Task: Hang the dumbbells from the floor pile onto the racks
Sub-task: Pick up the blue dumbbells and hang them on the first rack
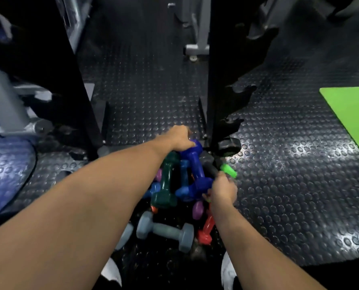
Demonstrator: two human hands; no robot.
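Coated dumbbells, mixed colours, piled between both hands.
Left hand (179,136) grips blue dumbbell (194,164); right hand (223,190) clasps green dumbbell (228,171). Likely dense, rigid, smooth; take by the middle handle.

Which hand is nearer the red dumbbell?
Right. The right hand is just above the red dumbbell; the left hand is at the pile's far end.

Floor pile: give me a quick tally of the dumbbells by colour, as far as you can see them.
Blue dumbbell: at least 2
Dark green dumbbell: 1
Grey dumbbell: 1
Red dumbbell: 1
Purple dumbbell: at least 1
Bright green dumbbell: 1
Total: at least 7; pile hides others.
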